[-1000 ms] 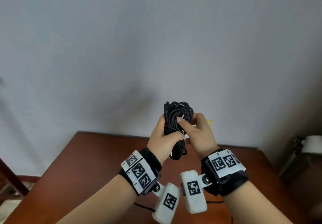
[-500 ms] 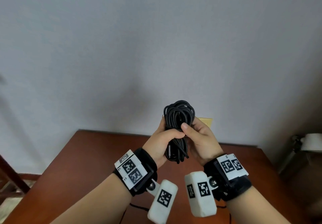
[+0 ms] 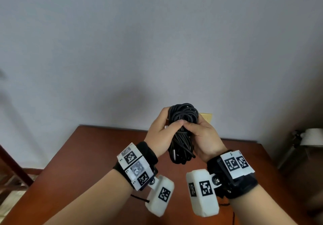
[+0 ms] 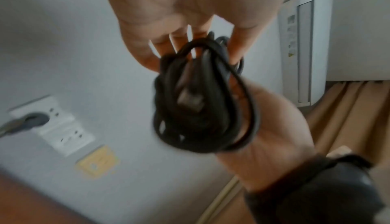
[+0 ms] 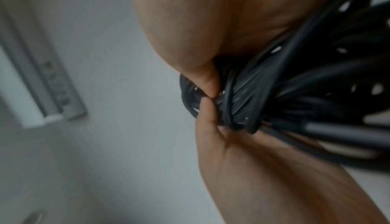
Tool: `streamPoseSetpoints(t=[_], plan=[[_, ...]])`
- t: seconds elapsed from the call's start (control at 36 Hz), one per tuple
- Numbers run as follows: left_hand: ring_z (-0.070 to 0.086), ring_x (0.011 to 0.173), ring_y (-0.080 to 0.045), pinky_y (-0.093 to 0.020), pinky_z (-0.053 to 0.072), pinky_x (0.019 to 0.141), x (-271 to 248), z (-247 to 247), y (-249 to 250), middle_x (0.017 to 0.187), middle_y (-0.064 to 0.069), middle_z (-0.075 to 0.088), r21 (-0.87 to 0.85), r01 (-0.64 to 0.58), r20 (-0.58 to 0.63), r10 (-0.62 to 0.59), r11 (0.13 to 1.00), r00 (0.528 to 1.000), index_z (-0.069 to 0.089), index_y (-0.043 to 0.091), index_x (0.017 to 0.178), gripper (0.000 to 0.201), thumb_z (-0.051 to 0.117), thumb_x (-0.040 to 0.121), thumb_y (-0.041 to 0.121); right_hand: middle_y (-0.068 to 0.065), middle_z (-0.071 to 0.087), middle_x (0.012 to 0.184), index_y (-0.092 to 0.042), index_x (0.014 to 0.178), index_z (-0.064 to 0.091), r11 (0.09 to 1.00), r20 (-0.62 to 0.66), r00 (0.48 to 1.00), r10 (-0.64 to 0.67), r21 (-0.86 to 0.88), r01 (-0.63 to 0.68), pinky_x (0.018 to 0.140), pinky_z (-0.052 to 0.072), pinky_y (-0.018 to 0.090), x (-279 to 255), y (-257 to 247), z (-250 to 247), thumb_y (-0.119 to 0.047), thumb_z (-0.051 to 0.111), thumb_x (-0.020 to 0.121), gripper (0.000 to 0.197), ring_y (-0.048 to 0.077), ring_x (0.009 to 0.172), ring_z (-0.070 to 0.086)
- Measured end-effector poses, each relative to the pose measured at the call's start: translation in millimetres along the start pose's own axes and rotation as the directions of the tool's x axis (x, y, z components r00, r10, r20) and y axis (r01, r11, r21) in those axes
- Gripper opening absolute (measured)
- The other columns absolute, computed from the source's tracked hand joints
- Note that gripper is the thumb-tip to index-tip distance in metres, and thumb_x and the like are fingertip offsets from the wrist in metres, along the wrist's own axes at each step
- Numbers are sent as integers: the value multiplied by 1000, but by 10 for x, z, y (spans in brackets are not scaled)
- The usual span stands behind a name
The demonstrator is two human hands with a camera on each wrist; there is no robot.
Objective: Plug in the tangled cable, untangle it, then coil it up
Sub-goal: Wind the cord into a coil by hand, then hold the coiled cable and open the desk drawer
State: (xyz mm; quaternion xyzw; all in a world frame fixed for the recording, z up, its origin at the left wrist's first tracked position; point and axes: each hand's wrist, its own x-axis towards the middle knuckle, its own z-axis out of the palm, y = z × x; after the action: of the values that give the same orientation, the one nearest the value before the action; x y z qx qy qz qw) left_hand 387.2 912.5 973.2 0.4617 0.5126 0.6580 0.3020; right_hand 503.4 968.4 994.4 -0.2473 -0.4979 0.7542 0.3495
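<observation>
The black round cable wound into a thick bundle (image 3: 182,119) is held in the air between the two hands, above the far part of the surface and in front of the wall. The left hand (image 3: 160,135) grips the bundle from its left side, with the thumb lying across the middle of the loops. The right hand (image 3: 203,137) grips it from the right side, and its thumb meets the left thumb at the waist of the bundle. The upper loops stand out above the fingers and the lower loops hang below the palms. One grey metal plug (image 3: 173,153) hangs down among the lower loops; in the left wrist view this plug (image 4: 190,101) points toward the camera.

There is one cable bundle, two hands, and one visible plug end. Each wrist carries one black band with white marker blocks.

The reddish-brown wooden surface (image 3: 87,163) lies below the hands, and its far edge touches a pale grey wall (image 3: 157,41). On the wall, the left wrist view shows one white socket panel (image 4: 52,124) with a grey plug in it, and one small yellow plate (image 4: 97,162) near it. One white air conditioner unit (image 4: 304,44) is blurred at the right.
</observation>
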Motion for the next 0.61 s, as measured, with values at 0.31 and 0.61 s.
streamPoseSetpoints(t=[0.31, 0.61], plan=[[58, 114, -10, -37, 46, 100, -101, 85, -59, 119, 3, 62, 107, -73, -8, 75, 992, 997, 53, 30, 122, 38, 58, 84, 36, 30, 63, 107, -2, 111, 61, 996, -16, 998, 58, 67, -56, 86, 53, 52, -55, -28, 19, 5, 48, 88, 27, 40, 94, 65], [53, 111, -8, -31, 43, 99, -144, 31, -77, 117, 1, 57, 357, -125, 116, 89, 926, 989, 48, 21, 119, 33, 46, 90, 36, 23, 68, 98, 3, 112, 60, 993, 46, 996, 83, 84, -86, 74, 57, 42, -105, 47, -120, 8, 47, 88, 27, 34, 90, 67]])
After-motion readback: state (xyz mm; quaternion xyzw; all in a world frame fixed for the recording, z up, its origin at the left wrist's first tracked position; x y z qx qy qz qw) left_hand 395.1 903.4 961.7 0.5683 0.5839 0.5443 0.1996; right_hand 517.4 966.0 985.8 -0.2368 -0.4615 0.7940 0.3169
